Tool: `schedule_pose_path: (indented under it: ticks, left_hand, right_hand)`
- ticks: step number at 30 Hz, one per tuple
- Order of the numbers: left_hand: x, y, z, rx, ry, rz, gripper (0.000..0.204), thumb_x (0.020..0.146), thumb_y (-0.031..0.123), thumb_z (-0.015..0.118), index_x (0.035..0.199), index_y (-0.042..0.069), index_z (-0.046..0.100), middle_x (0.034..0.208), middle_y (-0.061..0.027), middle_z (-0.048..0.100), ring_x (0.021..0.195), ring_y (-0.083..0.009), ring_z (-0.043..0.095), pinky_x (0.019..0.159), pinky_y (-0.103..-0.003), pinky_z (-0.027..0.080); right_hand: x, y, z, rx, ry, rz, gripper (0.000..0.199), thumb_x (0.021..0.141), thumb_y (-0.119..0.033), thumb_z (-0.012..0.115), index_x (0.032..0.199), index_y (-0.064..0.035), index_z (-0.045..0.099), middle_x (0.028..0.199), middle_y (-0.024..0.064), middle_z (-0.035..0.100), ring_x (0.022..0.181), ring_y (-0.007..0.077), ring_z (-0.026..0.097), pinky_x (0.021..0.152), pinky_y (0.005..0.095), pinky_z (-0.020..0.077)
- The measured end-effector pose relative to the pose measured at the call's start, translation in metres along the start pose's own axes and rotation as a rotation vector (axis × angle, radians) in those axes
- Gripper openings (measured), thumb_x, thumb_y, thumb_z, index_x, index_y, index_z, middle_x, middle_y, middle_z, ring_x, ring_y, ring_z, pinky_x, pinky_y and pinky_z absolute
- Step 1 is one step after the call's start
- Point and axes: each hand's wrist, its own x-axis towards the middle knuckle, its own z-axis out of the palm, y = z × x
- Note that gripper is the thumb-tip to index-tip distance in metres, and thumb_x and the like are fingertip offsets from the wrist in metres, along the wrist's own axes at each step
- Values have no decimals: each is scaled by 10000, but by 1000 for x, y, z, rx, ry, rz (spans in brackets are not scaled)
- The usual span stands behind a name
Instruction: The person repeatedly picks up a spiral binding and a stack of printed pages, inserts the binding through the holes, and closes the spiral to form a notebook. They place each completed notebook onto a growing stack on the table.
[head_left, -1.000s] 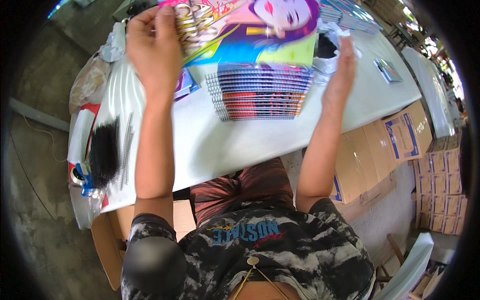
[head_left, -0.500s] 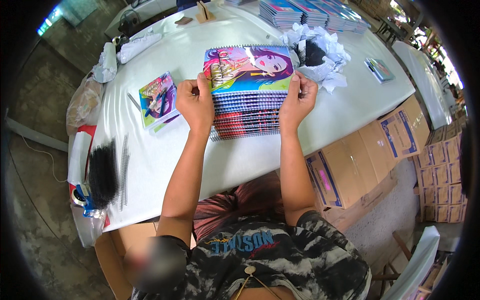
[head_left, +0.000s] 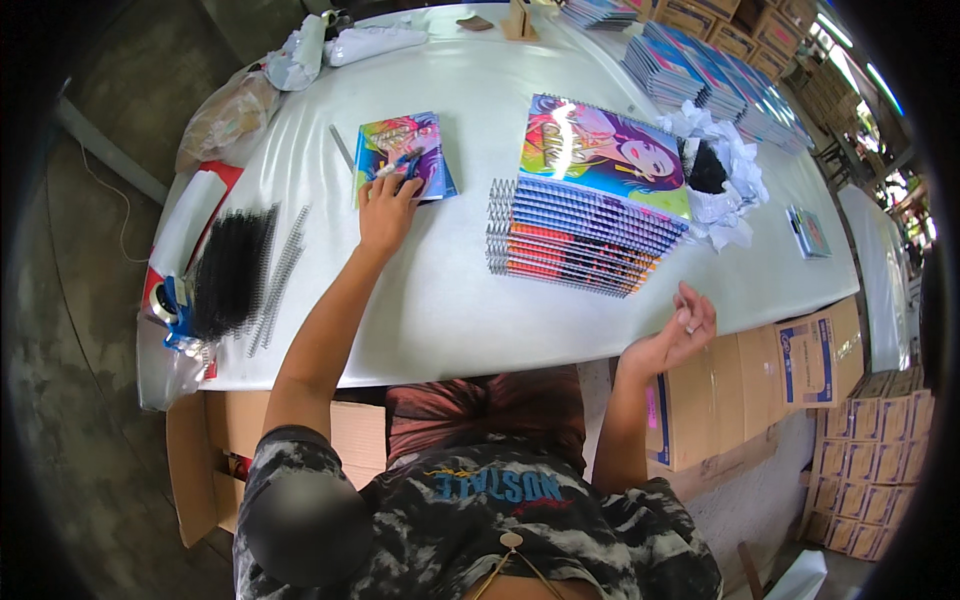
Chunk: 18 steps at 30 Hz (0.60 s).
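Observation:
My left hand (head_left: 387,215) reaches over a small stack of spiral notebooks (head_left: 425,160) with a colourful illustrated cover. Its fingers are bent round a small blue-handled tool (head_left: 407,165) lying on the top cover; the fingers partly hide the tool. To the right, a fanned row of larger spiral notebooks (head_left: 605,155) lies with overlapping wire-bound edges, touched by neither hand. My right hand (head_left: 680,332) hovers near the table's front edge, fingers loosely curled and apart, with nothing seen in it.
Black binding coils (head_left: 232,275) and a tape dispenser (head_left: 172,305) sit at the table's left. Crumpled white paper (head_left: 735,185) with black coils lies beyond the fanned notebooks. Stacked notebooks (head_left: 690,70) fill the far right. Cardboard boxes (head_left: 735,400) stand beside the table.
Both hands have left the fanned notebooks. My left hand has moved left to the tool on the small stack; my right hand has drawn back toward the table edge. The view has shifted.

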Motion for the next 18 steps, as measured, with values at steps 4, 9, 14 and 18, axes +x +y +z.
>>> schedule_pose_path:
  ticks: [4, 9, 14, 18]
  left_hand:
    - [28, -6, -35, -101, 22, -40, 252, 685, 264, 710, 934, 233, 697, 1339, -78, 392, 1233, -325, 320, 979, -447, 259]
    - [79, -8, -107, -290, 352, -59, 220, 777, 238, 645, 967, 127, 656, 1150, -99, 546, 1022, -293, 499, 914, -387, 353]
    - [30, 16, -198, -656, 482, -152, 217, 882, 229, 566, 943, 22, 589, 810, -63, 598, 721, -129, 524, 661, -221, 400]
    - [-72, 40, -235, -777, 510, -221, 155, 890, 162, 537, 903, 8, 543, 791, -13, 538, 708, -71, 456, 659, -203, 378]
  right_hand:
    - [-17, -15, -4, 29, -79, 27, 266, 900, -134, 444, 1103, 31, 391, 1041, 176, 541, 949, 203, 511, 861, 337, 388]
    - [-21, -35, 7, 135, -222, 44, 298, 886, -123, 463, 1132, 25, 380, 1048, 171, 544, 951, 209, 526, 872, 339, 395]
    - [-26, -64, 33, 309, -738, 465, 471, 846, -109, 557, 1256, 2, 351, 1152, 144, 528, 1077, 219, 511, 931, 342, 369]
    - [-57, -79, 60, 582, -771, 665, 689, 764, -98, 684, 1331, -5, 304, 1268, 129, 470, 1167, 206, 461, 996, 338, 314]
